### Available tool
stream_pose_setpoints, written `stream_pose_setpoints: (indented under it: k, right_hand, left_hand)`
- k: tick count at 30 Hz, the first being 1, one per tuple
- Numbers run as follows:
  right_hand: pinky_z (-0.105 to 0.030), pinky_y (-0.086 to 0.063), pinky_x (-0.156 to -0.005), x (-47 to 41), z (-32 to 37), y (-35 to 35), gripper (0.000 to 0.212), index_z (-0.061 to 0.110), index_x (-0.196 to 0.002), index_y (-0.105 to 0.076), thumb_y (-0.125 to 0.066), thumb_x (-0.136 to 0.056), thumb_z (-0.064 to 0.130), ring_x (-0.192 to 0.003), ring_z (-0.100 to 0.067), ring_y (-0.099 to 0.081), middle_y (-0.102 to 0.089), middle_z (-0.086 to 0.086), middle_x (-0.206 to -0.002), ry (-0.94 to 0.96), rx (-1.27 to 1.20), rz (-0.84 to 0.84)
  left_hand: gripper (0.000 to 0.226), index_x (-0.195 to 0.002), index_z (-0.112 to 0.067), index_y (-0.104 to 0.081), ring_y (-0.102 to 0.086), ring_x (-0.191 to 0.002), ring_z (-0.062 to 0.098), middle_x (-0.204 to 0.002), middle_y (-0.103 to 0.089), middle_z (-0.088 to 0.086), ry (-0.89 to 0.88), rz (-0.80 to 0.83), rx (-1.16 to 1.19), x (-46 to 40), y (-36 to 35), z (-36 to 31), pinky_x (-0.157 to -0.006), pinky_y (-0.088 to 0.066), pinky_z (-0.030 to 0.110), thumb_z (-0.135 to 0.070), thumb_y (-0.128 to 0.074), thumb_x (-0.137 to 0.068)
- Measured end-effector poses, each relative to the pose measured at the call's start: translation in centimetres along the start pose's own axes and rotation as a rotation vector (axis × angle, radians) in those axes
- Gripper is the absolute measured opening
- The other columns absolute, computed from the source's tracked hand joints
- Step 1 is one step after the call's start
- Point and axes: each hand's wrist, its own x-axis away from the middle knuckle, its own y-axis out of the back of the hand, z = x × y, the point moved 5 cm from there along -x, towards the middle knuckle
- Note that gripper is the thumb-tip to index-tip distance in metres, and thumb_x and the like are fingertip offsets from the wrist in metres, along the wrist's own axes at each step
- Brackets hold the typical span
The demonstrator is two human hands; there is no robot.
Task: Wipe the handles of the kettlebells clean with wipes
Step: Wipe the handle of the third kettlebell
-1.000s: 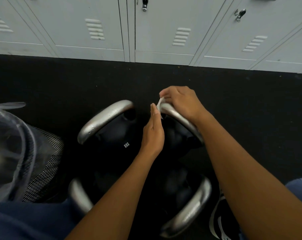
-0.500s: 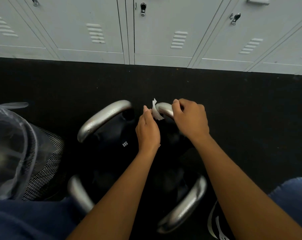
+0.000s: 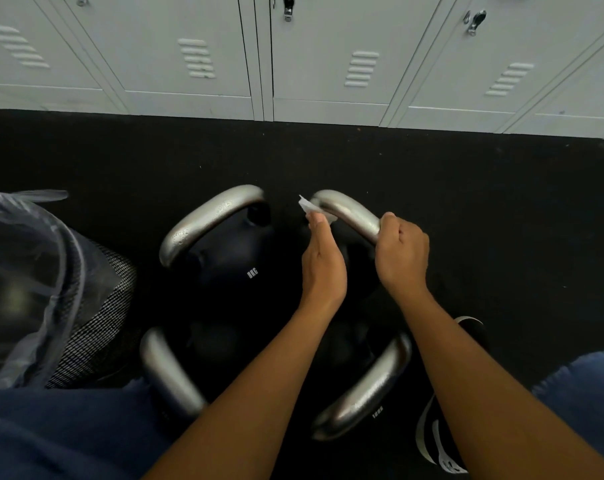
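Several black kettlebells with silver handles stand close together on the dark floor. My right hand (image 3: 401, 252) grips the near end of the far right handle (image 3: 349, 209). My left hand (image 3: 323, 261) pinches a small white wipe (image 3: 307, 205) against the far end of that same handle. The far left handle (image 3: 210, 220) looks wet with droplets. Two more handles, the near left handle (image 3: 169, 372) and the near right handle (image 3: 366, 386), lie partly under my forearms.
A black mesh bin (image 3: 96, 306) lined with a clear plastic bag (image 3: 20, 271) stands at the left. Grey lockers (image 3: 293, 53) run along the far edge of the floor. A black shoe (image 3: 442, 441) and blue-clad knees are at the bottom.
My right hand has slid down the far right handle toward me, baring its upper curve. My left hand has kept the wipe at the handle's far end.
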Motion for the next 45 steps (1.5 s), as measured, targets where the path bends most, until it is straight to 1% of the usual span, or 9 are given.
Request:
stream_pose_setpoints:
  k: [8,14,21,27,31,35,37,42,45]
  right_hand:
    - [-0.025,-0.029,-0.048,-0.2,-0.5,0.1,0.051,0.022,-0.053,-0.045,-0.044,-0.104,0.021,-0.05,-0.008,-0.044,-0.046,0.004,-0.054,0.075,0.011,-0.08]
    - [-0.014,-0.033,-0.045,0.0,-0.5,0.1,0.046,0.025,-0.053,-0.043,-0.042,-0.099,0.024,-0.049,-0.002,-0.051,-0.044,0.007,-0.053,0.113,-0.036,-0.089]
    - [-0.017,-0.027,-0.046,-0.4,-1.3,-0.3,0.048,0.024,-0.053,-0.043,-0.044,-0.101,0.021,-0.047,-0.007,-0.044,-0.042,0.007,-0.053,0.129,-0.054,-0.066]
    - [-0.025,-0.033,-0.05,-0.7,-1.6,-0.4,0.047,0.023,-0.054,-0.044,-0.044,-0.101,0.021,-0.049,-0.008,-0.043,-0.044,0.006,-0.055,0.095,-0.129,-0.01]
    - [-0.019,-0.028,-0.047,-0.6,-1.5,-0.2,0.051,0.026,-0.052,-0.04,-0.046,-0.102,0.017,-0.047,-0.006,-0.042,-0.039,0.009,-0.052,0.09,-0.167,-0.02]
    - [-0.029,-0.031,-0.053,-0.4,-1.5,-0.3,0.044,0.027,-0.051,-0.04,-0.043,-0.095,0.027,-0.05,-0.006,-0.04,-0.04,0.01,-0.051,0.078,-0.219,0.016]
    - [-0.034,-0.038,-0.056,-0.5,-1.4,-0.2,0.039,0.027,-0.056,-0.049,-0.04,-0.093,0.032,-0.057,-0.013,-0.05,-0.048,0.006,-0.058,0.06,-0.215,0.091]
    - [-0.047,-0.055,-0.099,-1.8,-1.0,0.3,0.03,0.035,-0.114,-0.075,-0.048,-0.103,0.028,-0.107,-0.01,-0.066,-0.07,0.014,-0.112,-0.009,-0.302,0.349]
    - [-0.048,-0.053,-0.104,-2.4,-0.1,1.1,0.026,0.035,-0.111,-0.078,-0.058,-0.102,0.021,-0.112,-0.009,-0.067,-0.073,0.015,-0.116,0.047,-0.334,0.383]
  left_hand:
    - [0.086,-0.16,-0.029,-0.032,-0.034,-0.15,0.021,-0.163,-0.037,0.0,0.074,-0.02,-0.067,-3.2,0.9,0.1,-0.125,-0.025,0.046,-0.079,-0.015,-0.091]
    - [0.075,-0.162,-0.024,-0.024,-0.029,-0.15,0.011,-0.164,-0.033,-0.002,-0.017,-0.017,0.008,-0.6,-1.0,0.3,-0.123,-0.021,0.029,-0.068,-0.016,-0.102]
    - [0.071,-0.159,-0.026,-0.035,-0.036,-0.148,0.012,-0.161,-0.04,0.001,-0.028,-0.069,-0.018,-1.6,0.1,0.5,-0.125,-0.025,0.034,-0.066,-0.017,-0.103]
    - [0.109,-0.163,-0.028,-0.017,-0.029,-0.148,0.002,-0.168,-0.023,-0.007,-0.149,-0.024,-0.068,0.5,-1.0,-0.5,-0.122,-0.019,0.023,-0.09,-0.011,-0.074]
    - [0.081,-0.162,-0.028,-0.023,-0.031,-0.15,0.01,-0.166,-0.031,-0.003,-0.056,-0.045,-0.074,-1.4,0.0,-0.4,-0.125,-0.02,0.032,-0.075,-0.013,-0.097]
    - [0.089,-0.163,-0.027,-0.019,-0.025,-0.151,0.006,-0.169,-0.022,-0.005,-0.094,-0.02,-0.103,-1.3,0.1,-0.6,-0.127,-0.017,0.034,-0.077,-0.016,-0.09]
    - [0.067,-0.163,-0.031,-0.007,-0.023,-0.149,0.002,-0.169,-0.019,-0.006,-0.146,0.005,-0.116,-0.4,-0.5,-0.6,-0.124,-0.015,0.026,-0.06,-0.018,-0.103]
    - [0.053,-0.161,-0.026,0.004,-0.004,-0.151,-0.004,-0.169,0.008,-0.012,-0.288,0.026,-0.205,1.8,-1.4,-1.2,-0.121,-0.006,0.012,-0.028,-0.019,-0.113]
    - [0.054,-0.161,-0.024,0.007,0.002,-0.154,-0.001,-0.167,0.016,-0.013,-0.363,0.046,-0.237,3.0,-2.4,-1.2,-0.119,-0.002,0.009,-0.025,-0.018,-0.113]
